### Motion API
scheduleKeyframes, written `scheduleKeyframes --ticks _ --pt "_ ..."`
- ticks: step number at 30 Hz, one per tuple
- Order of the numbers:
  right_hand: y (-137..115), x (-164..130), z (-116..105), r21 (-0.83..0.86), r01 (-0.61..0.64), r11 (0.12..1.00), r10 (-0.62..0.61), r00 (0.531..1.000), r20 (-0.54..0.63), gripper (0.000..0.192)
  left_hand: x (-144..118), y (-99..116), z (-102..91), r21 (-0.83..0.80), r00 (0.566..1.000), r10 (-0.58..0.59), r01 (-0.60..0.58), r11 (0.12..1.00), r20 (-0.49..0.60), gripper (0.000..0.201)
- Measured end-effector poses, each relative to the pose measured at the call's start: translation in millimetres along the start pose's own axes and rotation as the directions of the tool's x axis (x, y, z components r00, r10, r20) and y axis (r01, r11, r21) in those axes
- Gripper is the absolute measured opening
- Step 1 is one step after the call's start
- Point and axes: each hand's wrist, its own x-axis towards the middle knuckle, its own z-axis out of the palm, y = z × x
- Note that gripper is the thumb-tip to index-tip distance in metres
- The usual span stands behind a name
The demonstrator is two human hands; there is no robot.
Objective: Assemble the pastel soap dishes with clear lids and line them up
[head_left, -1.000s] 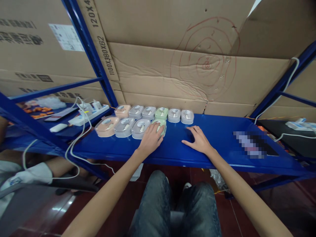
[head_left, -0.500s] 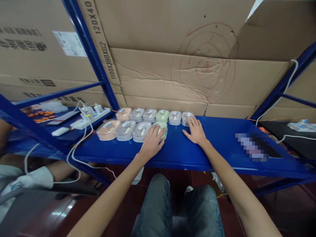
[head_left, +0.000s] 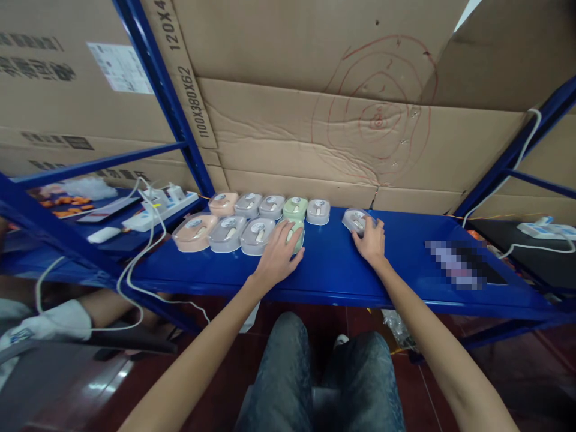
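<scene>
Right hand (head_left: 372, 243) curled over a grey mouse (head_left: 355, 219) on the blue shelf (head_left: 405, 270), fingers wrapped round its near side, grip closed on it. Grey mouse set apart from the two rows of mice, just right of the back row's last grey one (head_left: 318, 211), with a gap of bare shelf between. Left hand (head_left: 279, 255) spread flat, palm down, fingers loosely open over the green mouse (head_left: 294, 231) at the right end of the front row, resting on it without gripping. Left of the green mouse, two grey mice and a peach mouse (head_left: 194, 231) touching side by side. Behind that row, a second row in peach, grey, grey, green, grey. Cardboard boxes (head_left: 315, 138) standing upright directly behind the rows. White power strip (head_left: 159, 210) with cables further left of the peach mouse.
</scene>
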Motion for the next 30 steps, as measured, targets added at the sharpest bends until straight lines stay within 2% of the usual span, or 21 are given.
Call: scheduleKeyframes --ticks 5,7,10,12,14,17,23,27,30 --pt "12 -3 -13 0.091 0.043 0.995 -0.046 0.998 0.032 0.062 17 20 -1.3 -0.156 0.997 0.076 -0.078 0.985 -0.022 0.051" --pt "16 -6 -20 0.148 0.114 0.982 -0.124 0.990 0.060 0.060 32 29 7.1 -0.246 0.995 0.099 -0.099 0.964 -0.011 0.052" --pt "17 -13 -31 0.245 0.268 0.932 -0.299 0.949 0.102 0.056 56 37 30.4 -0.429 0.999 0.043 -0.033 0.903 0.014 0.062" --pt "15 -17 -36 0.304 0.360 0.882 -0.410 0.904 0.120 0.054 67 37 48.3 -0.538 0.995 0.019 0.035 0.842 0.095 0.080" --pt "13 -21 -39 0.345 0.414 0.842 -0.479 0.869 0.126 0.050 71 33 63.5 -0.614 0.975 0.000 0.140 0.777 0.223 0.102" --pt "10 -25 -41 0.391 0.438 0.810 -0.513 0.851 0.110 0.045 69 26 76.2 -0.675 0.935 0.005 0.253 0.693 0.355 0.120" --pt "3 -32 -42 0.479 0.415 0.773 -0.529 0.839 0.127 0.058 68 18 78.5 -0.706 0.909 0.045 0.290 0.646 0.415 0.111" --pt "0 -32 -44 0.508 0.372 0.777 -0.528 0.824 0.203 0.081 70 17 75.6 -0.703 0.901 0.071 0.283 0.652 0.429 0.104" --pt "1 -31 -44 0.526 0.381 0.760 -0.553 0.805 0.216 0.083 70 18 72.2 -0.697 0.896 0.056 0.301 0.651 0.440 0.105"
